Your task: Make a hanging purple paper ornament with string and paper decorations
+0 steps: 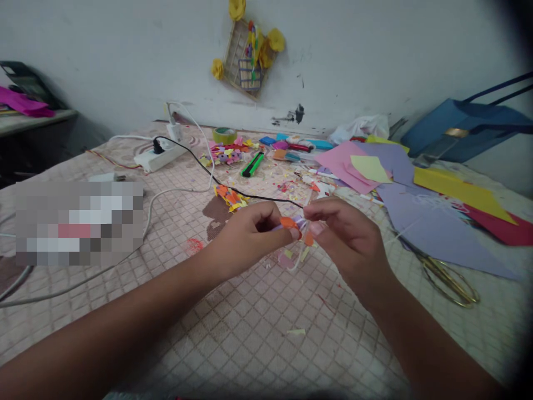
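Near the middle of the view, my left hand [254, 239] pinches a small orange and purple paper piece [288, 223] between thumb and fingers. My right hand [350, 239] is closed at the right end of that piece, its thumb and fingertips on a thin white string [300, 253]. The string loops down below the fingertips. Both hands are raised over the patterned tablecloth [266, 344], almost touching each other. Small paper scraps lie below and behind them.
Beyond the hands lie a green cutter [252, 164], a tape roll [224, 135] and paper cuttings [231, 197]. Coloured sheets [437, 222] and gold-handled scissors [449, 283] are at the right. A power strip [160, 158] and cables [152, 208] lie at the left.
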Demonstrator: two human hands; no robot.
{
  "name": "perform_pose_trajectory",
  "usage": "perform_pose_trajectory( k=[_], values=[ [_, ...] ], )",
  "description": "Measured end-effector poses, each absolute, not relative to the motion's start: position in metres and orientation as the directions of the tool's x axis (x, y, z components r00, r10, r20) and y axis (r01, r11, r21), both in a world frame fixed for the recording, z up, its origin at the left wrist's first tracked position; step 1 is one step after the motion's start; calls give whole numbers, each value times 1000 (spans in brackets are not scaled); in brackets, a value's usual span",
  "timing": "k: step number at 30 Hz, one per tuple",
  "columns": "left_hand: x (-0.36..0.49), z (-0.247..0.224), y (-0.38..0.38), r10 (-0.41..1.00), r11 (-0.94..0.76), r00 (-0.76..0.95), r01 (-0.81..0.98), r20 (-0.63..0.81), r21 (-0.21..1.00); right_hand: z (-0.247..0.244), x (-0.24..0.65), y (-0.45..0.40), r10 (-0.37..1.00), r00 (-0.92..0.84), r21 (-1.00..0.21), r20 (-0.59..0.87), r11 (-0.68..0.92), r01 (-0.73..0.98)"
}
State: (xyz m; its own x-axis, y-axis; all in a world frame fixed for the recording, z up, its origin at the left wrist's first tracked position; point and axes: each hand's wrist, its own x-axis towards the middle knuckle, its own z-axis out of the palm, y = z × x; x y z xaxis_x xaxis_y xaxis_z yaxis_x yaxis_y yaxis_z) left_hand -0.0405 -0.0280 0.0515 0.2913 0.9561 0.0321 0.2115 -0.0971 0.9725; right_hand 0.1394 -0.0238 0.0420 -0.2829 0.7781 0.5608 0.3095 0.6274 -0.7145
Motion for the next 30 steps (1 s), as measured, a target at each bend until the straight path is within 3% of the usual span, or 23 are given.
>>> perform_pose_trajectory(
  k=[10, 16, 30],
  values=[
    [-40, 51, -29, 955, -68, 295, 203, 5, 977, 42, 140, -23, 800, -263, -737, 539, 599, 314],
    [-38, 55, -31, 969, -42, 247, 105, 15, 994, 43, 140, -23, 818, -262, -741, 513, 576, 347],
    [-34, 47, -24, 954, 257, 194, -131, -229, 958, 42, 139, -21, 866, -241, -773, 438, 499, 390]
  ],
)
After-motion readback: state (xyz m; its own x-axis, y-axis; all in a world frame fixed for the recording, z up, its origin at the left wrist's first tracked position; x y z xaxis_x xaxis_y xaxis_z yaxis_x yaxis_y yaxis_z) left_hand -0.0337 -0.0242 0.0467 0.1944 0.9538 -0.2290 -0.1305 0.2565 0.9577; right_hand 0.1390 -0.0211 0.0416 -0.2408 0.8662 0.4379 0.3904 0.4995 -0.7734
